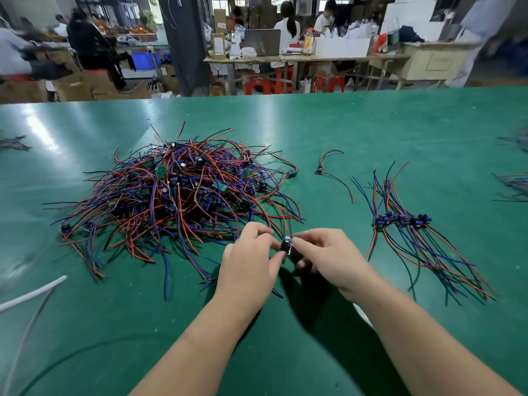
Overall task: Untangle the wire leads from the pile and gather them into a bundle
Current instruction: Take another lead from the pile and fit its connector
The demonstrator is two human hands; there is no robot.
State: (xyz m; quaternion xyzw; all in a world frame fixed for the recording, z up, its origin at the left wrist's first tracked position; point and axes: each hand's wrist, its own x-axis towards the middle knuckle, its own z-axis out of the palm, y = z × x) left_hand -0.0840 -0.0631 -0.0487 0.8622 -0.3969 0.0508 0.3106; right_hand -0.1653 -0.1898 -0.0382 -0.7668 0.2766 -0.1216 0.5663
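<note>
Forearms: two bare forearms reach in from the near edge and meet over the middle of the green counter [371,132].
Left hand [251,258]: grip clenched, thumb and fingertips pinching at the left side of a small black component [286,245].
Right hand [323,255]: grip clenched on the right side of the same black component, fingers curled under it.
Black component: held between both hands just above the counter, at the near right edge of the pile; thin red wires rise from it toward the pile.
Pile of wire leads [183,192]: a tangled heap of red, blue and black leads with small green boards and black parts mixed in, left of centre, just beyond the hands.
Gathered bundle [405,221]: leads laid side by side to the right of the hands, their dark blue-black parts lined up in a row, wires fanning out far and near.
Single lead [321,169]: lies alone between pile and bundle, apart from both.
White cable [31,294]: crosses the near left corner of the counter.
Background: people sit at benches beyond the counter's far edge, with cardboard boxes and red stools.
</note>
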